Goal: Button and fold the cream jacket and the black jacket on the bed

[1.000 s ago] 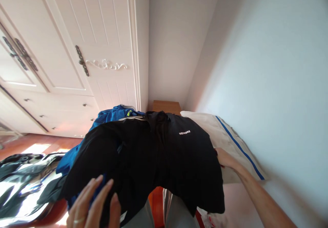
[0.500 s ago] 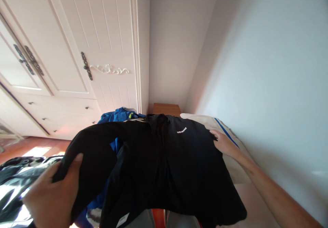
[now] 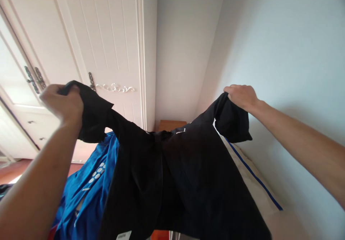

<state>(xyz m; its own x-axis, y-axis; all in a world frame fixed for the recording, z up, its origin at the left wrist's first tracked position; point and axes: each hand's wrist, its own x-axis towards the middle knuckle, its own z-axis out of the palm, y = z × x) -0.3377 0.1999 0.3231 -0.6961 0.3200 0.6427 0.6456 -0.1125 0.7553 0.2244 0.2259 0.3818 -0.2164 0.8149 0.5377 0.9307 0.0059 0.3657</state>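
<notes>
A black short-sleeved shirt point(image 3: 194, 175) with small white lettering on the chest hangs spread out between my hands. My left hand point(image 3: 63, 101) is closed on one sleeve, raised in front of the wardrobe. On the other side my right hand point(image 3: 241, 95) grips the opposite sleeve, lifted against the wall. Both sleeves slope up from the collar, and the sleeve ends droop below my fingers. A white label shows at the bottom left hem. The lowest part of the shirt runs out of view.
Behind the shirt on the left lies a blue garment point(image 3: 94, 179) with white dots. A pale cover with a blue stripe point(image 3: 256, 179) is at the right, along the wall point(image 3: 291, 53). A cream wardrobe point(image 3: 115, 35) stands at the left, and a brown wooden piece point(image 3: 172, 125) sits in the corner.
Both hands have risen with the shirt, pulling the sleeves upward and outward. More of the blue garment now shows on the left.
</notes>
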